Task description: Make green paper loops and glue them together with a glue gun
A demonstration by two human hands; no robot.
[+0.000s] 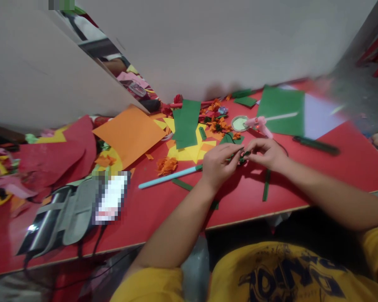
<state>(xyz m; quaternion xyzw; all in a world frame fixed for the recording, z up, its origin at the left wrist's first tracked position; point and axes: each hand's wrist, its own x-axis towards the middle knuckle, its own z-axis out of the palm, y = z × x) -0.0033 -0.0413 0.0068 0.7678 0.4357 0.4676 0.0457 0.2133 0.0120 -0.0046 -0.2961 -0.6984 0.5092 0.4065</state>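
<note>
Over the red table, my left hand (221,162) and my right hand (267,153) meet fingertip to fingertip. Both pinch a small dark green paper piece (244,157), partly hidden by the fingers. A light blue stick (168,178) runs up to my left hand, with green at its near end; whether the hand holds it too cannot be made out. A narrow green paper strip (266,185) lies below my right hand. Just beyond my right hand is a pink glue gun (260,125), its tip by a small round pale-green container (239,123).
An orange crepe flower (166,166), green paper (187,123) and an orange sheet (129,138) lie left of my hands. Farther left are a phone (112,197) and a grey case (82,209). Green sheets (282,110) and a dark cutter-like tool (316,145) lie right. A wall (223,46) stands behind.
</note>
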